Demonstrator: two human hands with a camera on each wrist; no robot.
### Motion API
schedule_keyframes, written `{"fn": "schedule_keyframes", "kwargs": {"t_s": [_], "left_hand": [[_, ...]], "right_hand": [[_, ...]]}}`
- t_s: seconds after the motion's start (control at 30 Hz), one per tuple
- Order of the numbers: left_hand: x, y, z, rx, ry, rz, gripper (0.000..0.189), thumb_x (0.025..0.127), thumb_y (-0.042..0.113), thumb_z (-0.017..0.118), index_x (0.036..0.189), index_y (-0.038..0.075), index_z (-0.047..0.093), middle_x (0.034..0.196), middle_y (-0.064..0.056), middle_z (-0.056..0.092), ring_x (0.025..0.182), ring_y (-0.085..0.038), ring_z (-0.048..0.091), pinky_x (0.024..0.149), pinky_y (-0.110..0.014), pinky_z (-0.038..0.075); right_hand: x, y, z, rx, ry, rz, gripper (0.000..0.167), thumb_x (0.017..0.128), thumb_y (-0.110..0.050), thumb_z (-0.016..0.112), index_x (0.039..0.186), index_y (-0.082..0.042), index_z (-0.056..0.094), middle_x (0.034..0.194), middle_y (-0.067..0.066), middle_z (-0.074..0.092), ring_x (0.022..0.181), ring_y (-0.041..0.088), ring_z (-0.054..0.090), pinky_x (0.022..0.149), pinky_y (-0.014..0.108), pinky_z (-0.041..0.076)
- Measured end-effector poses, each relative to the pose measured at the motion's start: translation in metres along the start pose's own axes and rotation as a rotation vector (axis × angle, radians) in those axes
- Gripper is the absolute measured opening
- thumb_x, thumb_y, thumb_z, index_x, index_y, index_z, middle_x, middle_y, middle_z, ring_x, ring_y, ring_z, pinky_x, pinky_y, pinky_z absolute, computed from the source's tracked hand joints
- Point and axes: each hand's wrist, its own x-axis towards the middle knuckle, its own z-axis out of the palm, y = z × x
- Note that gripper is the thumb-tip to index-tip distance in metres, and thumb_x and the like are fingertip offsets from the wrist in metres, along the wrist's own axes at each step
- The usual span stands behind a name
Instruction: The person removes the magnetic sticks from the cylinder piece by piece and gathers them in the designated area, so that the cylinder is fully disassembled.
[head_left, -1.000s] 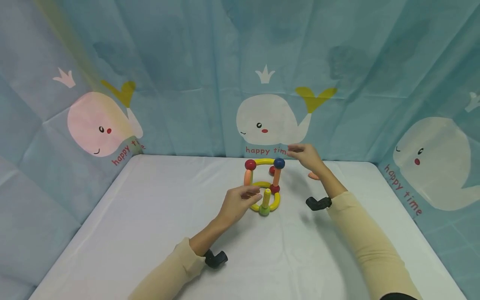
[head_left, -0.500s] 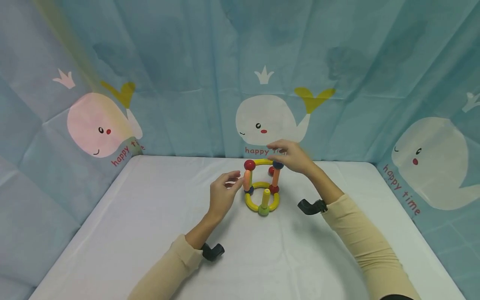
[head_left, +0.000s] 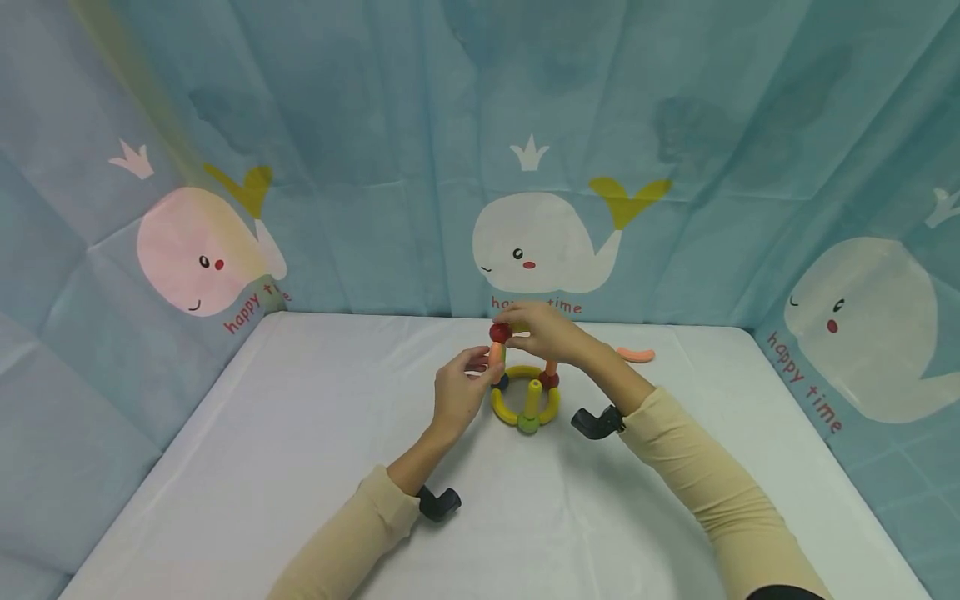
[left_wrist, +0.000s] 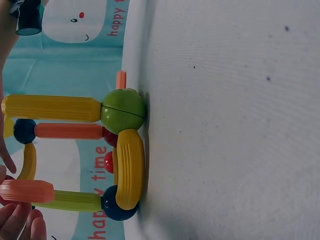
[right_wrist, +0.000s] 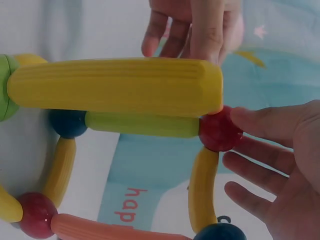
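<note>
Both hands work at the top left corner of a toy frame of rods and balls, mid-desk.

Nearest on the white desk (head_left: 315, 433) stands the frame (head_left: 527, 392): a green ball (head_left: 528, 423) with a yellow rod (head_left: 533, 395) standing up from it, curved yellow pieces ringing the base, orange uprights behind and a red ball (head_left: 500, 332) at the top left. The left hand (head_left: 456, 390) pinches an orange rod (left_wrist: 27, 191) beside that corner upright, fingers curled round it. The right hand (head_left: 545, 331) reaches over the top; its fingers (right_wrist: 260, 125) lie straight, tips touching the red ball, gripping nothing I can see. I judge this the fitting of a piece at that corner; the next move calls for a steady frame and a gentle, well-lined touch. Farther right a loose orange curved piece (head_left: 636, 354) lies near the whale curtain (head_left: 540, 242).
</note>
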Motion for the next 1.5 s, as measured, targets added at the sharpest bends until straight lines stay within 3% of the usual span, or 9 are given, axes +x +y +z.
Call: {"fn": "schedule_keyframes", "kwargs": {"t_s": [0.33, 0.6, 1.03, 1.13, 1.27, 1.37, 1.5], "left_hand": [[0.002, -0.003, 0.0, -0.036, -0.009, -0.02, 0.033, 0.086, 0.018, 0.075, 0.112, 0.0, 0.069, 0.099, -0.013, 0.074, 0.087, -0.024, 0.07, 0.076, -0.03, 0.06], [0.002, -0.006, -0.002, -0.062, -0.014, -0.036, 0.028, 0.088, 0.018, 0.073, 0.109, 0.0, 0.07, 0.097, -0.013, 0.073, 0.088, -0.023, 0.069, 0.075, -0.026, 0.06], [-0.001, -0.008, -0.002, -0.08, -0.079, -0.081, 0.031, 0.089, 0.019, 0.072, 0.114, 0.001, 0.067, 0.099, -0.012, 0.072, 0.09, -0.023, 0.068, 0.076, -0.025, 0.059], [-0.003, -0.009, -0.004, -0.045, -0.119, -0.098, 0.033, 0.088, 0.02, 0.072, 0.115, 0.001, 0.067, 0.102, -0.012, 0.073, 0.091, -0.024, 0.068, 0.079, -0.029, 0.059], [-0.006, -0.009, -0.007, 0.038, -0.213, -0.175, 0.037, 0.088, 0.021, 0.072, 0.119, 0.001, 0.066, 0.106, -0.012, 0.072, 0.096, -0.024, 0.068, 0.083, -0.036, 0.058], [-0.009, -0.011, -0.009, 0.096, -0.31, -0.238, 0.036, 0.088, 0.021, 0.072, 0.118, 0.001, 0.067, 0.104, -0.011, 0.073, 0.097, -0.024, 0.069, 0.083, -0.035, 0.058], [-0.015, -0.014, -0.007, 0.116, -0.429, -0.243, 0.032, 0.089, 0.018, 0.07, 0.115, 0.0, 0.068, 0.103, -0.011, 0.074, 0.096, -0.024, 0.07, 0.082, -0.034, 0.058]], "right_hand": [[0.011, -0.004, 0.003, -0.13, -0.044, 0.005, 0.034, 0.091, -0.011, 0.068, 0.123, -0.004, 0.065, 0.117, 0.01, 0.067, 0.106, 0.025, 0.062, 0.093, 0.039, 0.054], [0.011, -0.004, 0.003, -0.128, -0.036, 0.001, 0.033, 0.09, -0.012, 0.07, 0.121, -0.004, 0.067, 0.111, 0.009, 0.068, 0.1, 0.023, 0.062, 0.088, 0.036, 0.055], [0.003, -0.003, 0.006, -0.076, 0.003, 0.001, 0.036, 0.09, -0.011, 0.07, 0.125, -0.003, 0.064, 0.121, 0.01, 0.065, 0.11, 0.025, 0.062, 0.094, 0.038, 0.054], [-0.006, -0.004, 0.003, -0.02, 0.046, 0.027, 0.038, 0.089, -0.01, 0.07, 0.126, -0.004, 0.063, 0.128, 0.013, 0.063, 0.118, 0.029, 0.06, 0.098, 0.041, 0.053], [-0.022, -0.004, 0.001, 0.068, 0.116, 0.076, 0.039, 0.088, -0.011, 0.071, 0.126, -0.006, 0.064, 0.129, 0.012, 0.063, 0.123, 0.03, 0.057, 0.1, 0.046, 0.051], [-0.037, -0.002, 0.003, 0.147, 0.163, 0.09, 0.038, 0.088, -0.013, 0.071, 0.125, -0.007, 0.065, 0.122, 0.011, 0.067, 0.11, 0.028, 0.062, 0.092, 0.046, 0.054], [-0.057, 0.006, 0.014, 0.278, 0.196, 0.116, 0.035, 0.09, -0.016, 0.07, 0.124, -0.007, 0.066, 0.115, 0.011, 0.069, 0.096, 0.023, 0.064, 0.084, 0.044, 0.056]]}}
